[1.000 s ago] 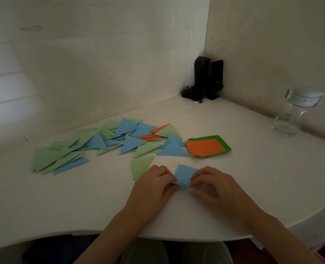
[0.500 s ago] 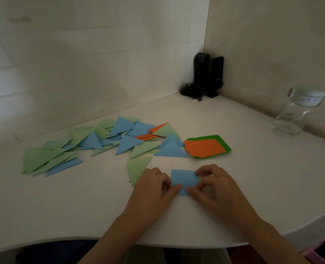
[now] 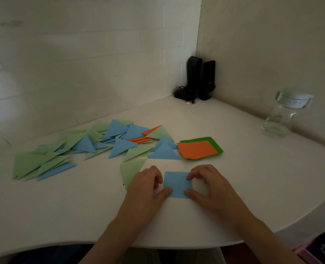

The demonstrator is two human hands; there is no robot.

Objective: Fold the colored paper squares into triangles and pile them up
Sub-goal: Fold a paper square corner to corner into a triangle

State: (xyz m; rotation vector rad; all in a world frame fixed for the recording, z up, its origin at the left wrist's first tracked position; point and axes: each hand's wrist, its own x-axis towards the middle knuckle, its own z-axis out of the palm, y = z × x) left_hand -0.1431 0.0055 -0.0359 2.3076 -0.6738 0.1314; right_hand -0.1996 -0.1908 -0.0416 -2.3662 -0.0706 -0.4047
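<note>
Both hands sit on a blue paper square [image 3: 177, 184] lying flat on the white table [image 3: 253, 178], low in the centre of the frame. Left hand [image 3: 145, 189] has fingers curled, thumb tip pressing the square's lower left corner; whether the curled fingers touch the left edge cannot be told. Right hand [image 3: 211, 184] pinches the right side: fingertips on the upper right corner, thumb on the lower right corner. Square is unfolded, edges roughly parallel to the frame. Just left of the left hand, a pale green triangle [image 3: 130, 171] lies alone, partly under the knuckles. Beyond the hands, a blue triangle [image 3: 164, 152] lies near the middle of the frame, and touching it on the right a small stack of unfolded squares [image 3: 198, 148], orange on top, bright green beneath with its edges showing. Spread of folded triangles [image 3: 77, 147] runs from centre to the left side of the frame, pale green and blue overlapping loosely, a few orange ones near its right end. Right side, farther back: clear glass jar [image 3: 283, 115] with a white lid, upright, close to the wall. Far corner, upper centre: two black speakers [image 3: 199, 79] standing side by side, with a dark tangle of cable at their base.
</note>
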